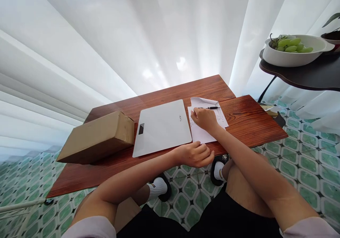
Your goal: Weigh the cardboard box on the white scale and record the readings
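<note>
Over the upper sheet area of the white papers (202,135), my right hand (205,119) is closed, its fingertips bent down toward the left edge of the sheets. What those fingertips hold, if anything, I cannot make out. A black pen (212,107) shows just beyond its knuckles, lying across the handwritten sheet. My left hand (195,154) is at the near table edge, fingers loosely curled, close to the bottom of the papers; its palm is hidden. Left of the papers lies a flat white digital scale (162,126) with a small dark display.
A closed cardboard box (98,135) sits on the left of the red-brown wooden table (249,121). At the right, a dark shelf (300,77) bears a white bowl (281,58) of green grapes (290,46). White curtains (159,36) hang behind the table.
</note>
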`<act>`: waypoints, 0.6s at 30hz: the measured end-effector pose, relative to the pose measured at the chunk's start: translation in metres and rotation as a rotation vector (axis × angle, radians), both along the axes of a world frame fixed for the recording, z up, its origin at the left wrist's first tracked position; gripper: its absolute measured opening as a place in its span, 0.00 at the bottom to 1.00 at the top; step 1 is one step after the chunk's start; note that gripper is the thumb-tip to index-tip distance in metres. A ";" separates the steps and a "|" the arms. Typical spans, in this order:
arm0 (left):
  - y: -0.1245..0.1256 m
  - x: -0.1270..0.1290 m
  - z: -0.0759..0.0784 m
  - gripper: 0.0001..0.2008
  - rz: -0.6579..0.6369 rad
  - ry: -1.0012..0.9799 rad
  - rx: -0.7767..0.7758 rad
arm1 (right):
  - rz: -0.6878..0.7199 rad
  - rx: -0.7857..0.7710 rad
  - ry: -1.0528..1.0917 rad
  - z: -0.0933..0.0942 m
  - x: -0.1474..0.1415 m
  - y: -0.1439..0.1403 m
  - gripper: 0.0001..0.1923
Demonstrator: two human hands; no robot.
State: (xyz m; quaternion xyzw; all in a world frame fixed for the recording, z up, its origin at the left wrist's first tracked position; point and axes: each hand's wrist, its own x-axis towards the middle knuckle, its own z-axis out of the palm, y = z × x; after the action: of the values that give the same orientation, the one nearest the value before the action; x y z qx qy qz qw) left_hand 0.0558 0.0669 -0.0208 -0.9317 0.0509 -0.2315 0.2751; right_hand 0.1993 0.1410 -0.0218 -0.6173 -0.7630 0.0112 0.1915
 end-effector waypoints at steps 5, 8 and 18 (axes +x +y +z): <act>-0.011 -0.034 0.017 0.06 0.108 0.018 0.023 | 0.042 0.026 0.010 -0.001 -0.005 -0.002 0.18; -0.018 -0.058 0.026 0.06 0.192 0.015 0.040 | 0.076 0.039 0.011 -0.004 -0.010 -0.003 0.18; -0.020 -0.145 0.048 0.11 0.529 -0.144 0.098 | 0.078 0.109 -0.025 -0.009 -0.014 -0.003 0.18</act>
State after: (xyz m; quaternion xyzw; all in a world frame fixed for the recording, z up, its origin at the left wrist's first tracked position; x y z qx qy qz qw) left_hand -0.0894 0.0469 0.0273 -0.8794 -0.2025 -0.2146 0.3737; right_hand 0.1849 0.1385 -0.0310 -0.5759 -0.7882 -0.0307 0.2148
